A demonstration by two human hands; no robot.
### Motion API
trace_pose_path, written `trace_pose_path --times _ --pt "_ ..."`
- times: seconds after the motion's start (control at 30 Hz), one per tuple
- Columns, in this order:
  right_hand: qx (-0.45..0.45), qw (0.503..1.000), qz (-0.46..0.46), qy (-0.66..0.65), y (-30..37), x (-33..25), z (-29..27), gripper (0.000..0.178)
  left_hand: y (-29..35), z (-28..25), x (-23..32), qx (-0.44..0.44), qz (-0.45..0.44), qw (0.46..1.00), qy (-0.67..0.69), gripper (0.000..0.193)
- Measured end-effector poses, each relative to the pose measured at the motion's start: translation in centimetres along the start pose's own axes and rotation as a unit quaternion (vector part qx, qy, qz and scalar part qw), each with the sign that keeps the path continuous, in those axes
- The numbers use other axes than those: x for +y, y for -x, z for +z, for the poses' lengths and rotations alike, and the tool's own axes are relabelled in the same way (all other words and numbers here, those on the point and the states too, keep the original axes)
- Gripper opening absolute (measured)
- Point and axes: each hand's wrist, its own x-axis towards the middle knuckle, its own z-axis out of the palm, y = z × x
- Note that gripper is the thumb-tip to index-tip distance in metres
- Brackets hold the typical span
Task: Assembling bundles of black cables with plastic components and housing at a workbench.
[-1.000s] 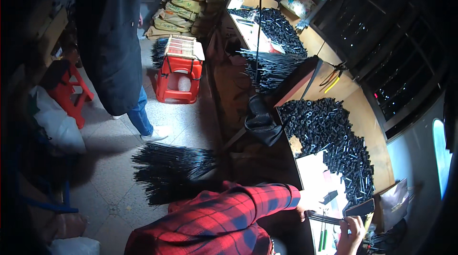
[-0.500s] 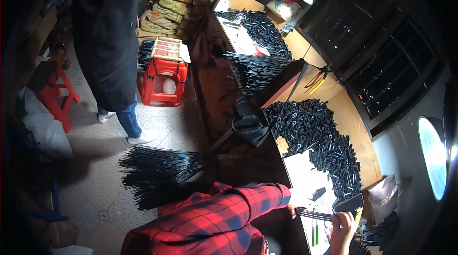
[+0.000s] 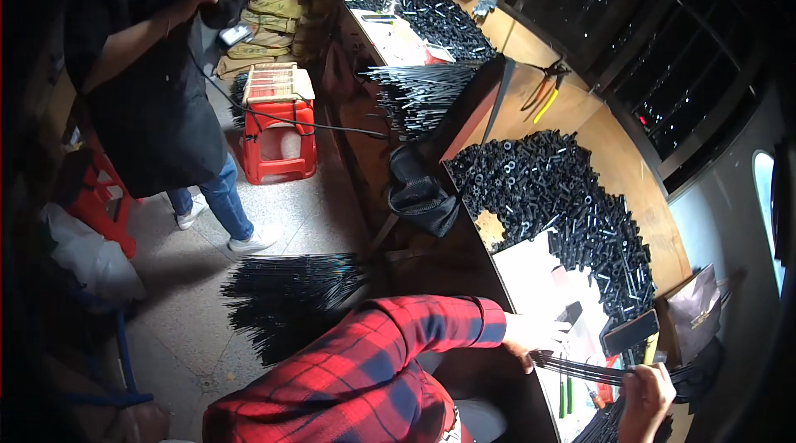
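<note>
Black rods [image 3: 580,370], too blurred to count surely, span above the white worktop [image 3: 526,265], gripped by left hand [image 3: 528,335] and right hand [image 3: 649,397], presumably spaced apart to keep them aligned.

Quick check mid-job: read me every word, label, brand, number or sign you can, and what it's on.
None can be read.
Paper bag: a mark on its front, too small to read.
Stacked sacks: coloured marks, too blurred to read.

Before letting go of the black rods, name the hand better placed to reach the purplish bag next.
Probably the right hand: it holds the rods nearer the purplish bag; the left hand holds them farther away.
</note>
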Motion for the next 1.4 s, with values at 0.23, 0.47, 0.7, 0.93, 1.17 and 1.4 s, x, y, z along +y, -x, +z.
trace_pose_path --times 0.23,0.47,0.7,0.93,1.17,1.4 --pt "0.146 0.982 0.039 0.114 -0.7 -5.6 -6.2 0.009 -3.4 -10.3 3.1 -0.070 -0.074 0.994 0.034 0.086" --pt "0.029 0.937 -0.302 0.172 -7.8 -5.0 -6.5 0.011 -5.0 -7.2 1.7 -0.098 -0.097 0.988 0.063 0.072" --pt "0.041 0.944 -0.295 0.142 -6.4 -4.0 -7.2 0.013 -7.1 -7.9 2.8 -0.148 -0.054 0.988 0.001 0.070" --pt "0.041 0.950 -0.298 0.088 -7.1 -5.8 -7.8 0.010 -6.7 -9.4 3.1 -0.135 -0.072 0.988 -0.009 0.057" --pt "0.143 0.945 -0.293 0.029 -7.1 -2.3 -7.4 0.009 -11.3 -13.4 4.3 -0.072 -0.007 0.990 0.118 0.023" --pt "0.213 0.942 -0.257 0.037 -5.4 1.3 -6.4 0.010 -12.9 -14.6 4.8 -0.077 -0.328 0.880 0.336 0.020"
